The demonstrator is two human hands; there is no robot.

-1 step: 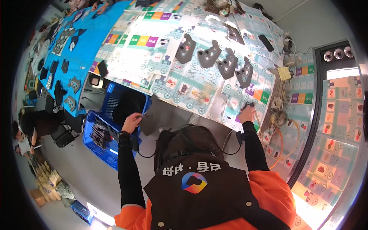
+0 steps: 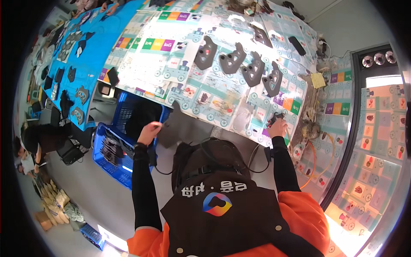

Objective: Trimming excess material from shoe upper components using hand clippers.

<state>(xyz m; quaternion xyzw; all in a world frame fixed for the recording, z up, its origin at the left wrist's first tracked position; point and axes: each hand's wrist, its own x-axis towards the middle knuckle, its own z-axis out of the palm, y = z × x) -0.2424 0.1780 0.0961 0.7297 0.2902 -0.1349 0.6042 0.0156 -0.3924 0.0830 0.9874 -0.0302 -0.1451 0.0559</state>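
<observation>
My left hand (image 2: 150, 132) is pinched at the edge of a dark grey flat piece (image 2: 174, 125) with a pointed upper end. It hangs in front of the table's near edge, beside a blue basket (image 2: 160, 112). My right hand (image 2: 278, 127) is closed around a small dark hand tool (image 2: 277, 116) over the table's right front corner; its exact kind is hard to make out. Beyond it, several dark grey shaped panels with cutouts, one of them a panel (image 2: 272, 80), lie in a row on the paper-covered table (image 2: 218, 96).
A second blue basket (image 2: 97, 159) holds a stack of dark parts. An orange hose (image 2: 315, 160) loops by the right wall. A black phone-like object (image 2: 296, 45) lies on the table. To the left stands a blue-covered table (image 2: 102, 43) with dark parts; another person's hand (image 2: 112, 9) is there.
My left hand has risen slightly and moved a little right, and the grey piece has shifted up and right with it. My right hand has barely moved.
</observation>
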